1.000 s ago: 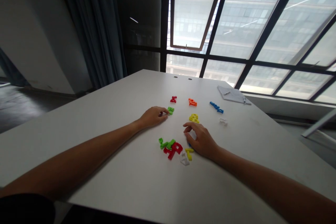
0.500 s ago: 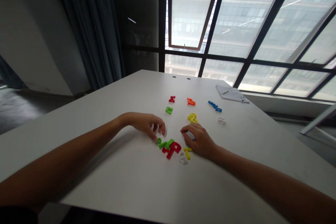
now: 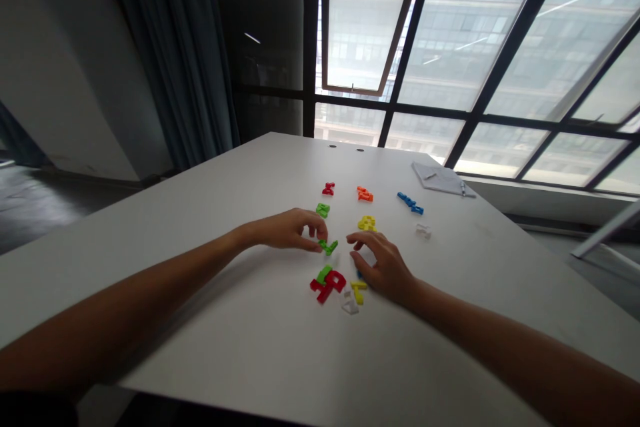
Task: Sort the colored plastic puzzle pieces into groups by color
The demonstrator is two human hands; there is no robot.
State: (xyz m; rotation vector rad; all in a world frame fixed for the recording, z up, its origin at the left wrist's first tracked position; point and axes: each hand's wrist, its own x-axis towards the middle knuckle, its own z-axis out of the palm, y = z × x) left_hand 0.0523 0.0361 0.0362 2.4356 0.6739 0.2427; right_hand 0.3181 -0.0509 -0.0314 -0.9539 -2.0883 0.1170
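My left hand (image 3: pixel 296 228) pinches a green plastic letter (image 3: pixel 329 248), V-like in outline, between thumb and fingers just above the table. My right hand (image 3: pixel 384 265) hovers opposite with thumb and fingers apart, gripping nothing that I can see. Partly hidden under its thumb is a small blue piece (image 3: pixel 359 274). Closer to me lies a loose pile: red letters (image 3: pixel 336 281), another green letter (image 3: pixel 324 273), a yellow T-like letter (image 3: pixel 359 291) and white pieces (image 3: pixel 350 303).
Farther up the white table (image 3: pixel 240 340) lie sorted groups: red (image 3: pixel 329 189), green (image 3: pixel 323 210), orange (image 3: pixel 365 194), yellow (image 3: pixel 367 222), blue (image 3: pixel 410 203) and white (image 3: pixel 423 231). Paper with a pen (image 3: pixel 440 180) rests at the far right edge, by the windows.
My left hand has lifted the green letter off the near pile and carried it forward and right. My right hand has barely shifted; its fingers have spread slightly, and a blue piece now shows under it.
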